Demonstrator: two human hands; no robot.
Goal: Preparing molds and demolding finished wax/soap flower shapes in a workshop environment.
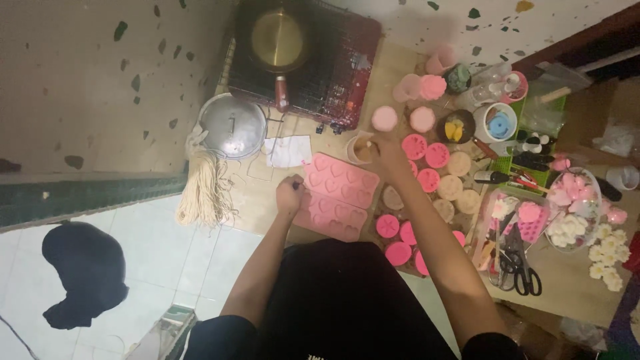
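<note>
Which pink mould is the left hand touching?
The flat pink heart-cavity tray; the left hand rests on its left edge. The other pink moulds are small round ones.

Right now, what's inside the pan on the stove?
The pan on the dark red stove holds a yellowish liquid or melt that covers its bottom. The dim light leaves its kind unclear.

Before you: pink heart-patterned mould tray [339,195]; pink round moulds [427,160] beside cream ones [459,175]; dark red stove [313,63] with brass-coloured pan [278,39]; silver lid [233,125]; cream wick bundle [205,190]; black-handled scissors [520,263].
</note>
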